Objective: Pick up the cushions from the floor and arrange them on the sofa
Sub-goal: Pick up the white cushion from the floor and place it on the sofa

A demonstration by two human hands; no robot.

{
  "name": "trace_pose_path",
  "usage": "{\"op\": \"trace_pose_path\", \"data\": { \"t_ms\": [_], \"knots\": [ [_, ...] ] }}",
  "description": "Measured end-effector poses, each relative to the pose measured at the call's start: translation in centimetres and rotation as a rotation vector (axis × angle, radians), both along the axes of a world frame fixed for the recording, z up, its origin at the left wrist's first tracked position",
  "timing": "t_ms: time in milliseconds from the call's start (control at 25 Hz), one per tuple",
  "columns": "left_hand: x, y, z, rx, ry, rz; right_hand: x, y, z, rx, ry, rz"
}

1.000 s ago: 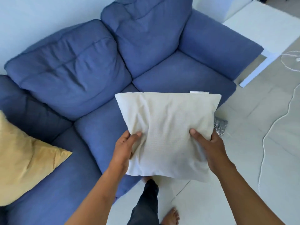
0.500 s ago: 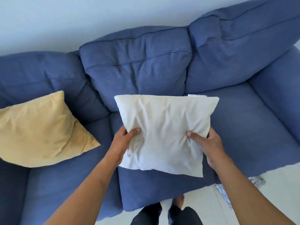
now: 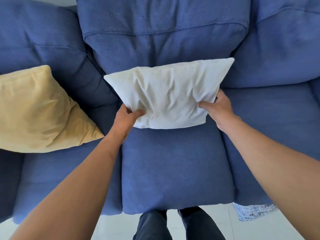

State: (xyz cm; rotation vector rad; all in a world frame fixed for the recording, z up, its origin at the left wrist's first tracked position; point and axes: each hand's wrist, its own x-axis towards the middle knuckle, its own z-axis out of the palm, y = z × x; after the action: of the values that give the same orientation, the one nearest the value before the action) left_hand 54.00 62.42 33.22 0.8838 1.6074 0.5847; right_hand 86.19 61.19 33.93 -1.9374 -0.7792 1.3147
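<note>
Placing is the step in hand. Both hands hold the white cushion (image 3: 170,94) at centre frame, over the middle seat of the blue sofa (image 3: 176,170), its top edge against the backrest. The left hand (image 3: 125,118) and right hand (image 3: 219,108) have their fingers pinched shut on its lower corners. A yellow cushion (image 3: 39,110) already lies at left. Next, I judge, it wants seating upright against the backrest, then letting go.

Crumpled matt cloth cushion (image 3: 170,94), woven sofa (image 3: 176,167) (blue), glossy floor (image 3: 119,226)
</note>
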Motion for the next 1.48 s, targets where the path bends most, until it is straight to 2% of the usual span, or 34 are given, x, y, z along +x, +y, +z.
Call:
{"op": "trace_pose_path", "data": {
  "t_ms": [120, 200, 320, 400, 480, 600, 840, 920, 1040, 1200, 1480],
  "knots": [
    [0.8, 1.2, -2.2, -0.146, 0.038, -0.030, 0.9, 1.2, -2.2, -0.104, 0.023, 0.037],
    [0.6, 3.2, -1.8, -0.150, 0.026, 0.035, 1.4, 2.7, -1.8, -0.098, 0.049, -0.012],
    [-0.1, 8.0, 1.0, -0.047, -0.042, 0.205, 1.8, 6.4, 0.7, -0.008, 0.122, -0.107],
    [-0.2, 10.3, 3.4, 0.033, -0.075, 0.259, 2.2, 8.4, 2.5, 0.030, 0.135, -0.088],
    [-0.2, 11.2, 4.8, 0.163, 0.002, 0.247, 2.8, 9.4, 3.5, 0.078, 0.070, -0.073],
    [-0.4, 9.7, 5.5, 0.260, 0.107, 0.237, 2.9, 8.8, 3.7, 0.117, 0.023, -0.138],
    [0.7, 3.0, 5.7, 0.103, 0.289, 0.244, 1.4, 3.4, 3.1, 0.029, -0.058, -0.023],
    [2.0, -0.6, 5.3, 0.036, 0.278, 0.207, 0.9, 0.4, 3.6, -0.033, -0.091, 0.048],
    [4.9, -7.1, 5.6, -0.021, 0.255, -0.022, 0.4, -5.9, 5.4, -0.085, -0.194, 0.127],
    [9.2, -13.5, 7.2, 0.097, 0.303, -0.452, 1.0, -15.2, 7.5, -0.149, -0.332, 0.127],
    [22.2, -20.8, 11.6, 0.396, 0.359, -1.094, 7.7, -31.6, 10.0, -0.217, -0.477, -0.153]
  ]
}}
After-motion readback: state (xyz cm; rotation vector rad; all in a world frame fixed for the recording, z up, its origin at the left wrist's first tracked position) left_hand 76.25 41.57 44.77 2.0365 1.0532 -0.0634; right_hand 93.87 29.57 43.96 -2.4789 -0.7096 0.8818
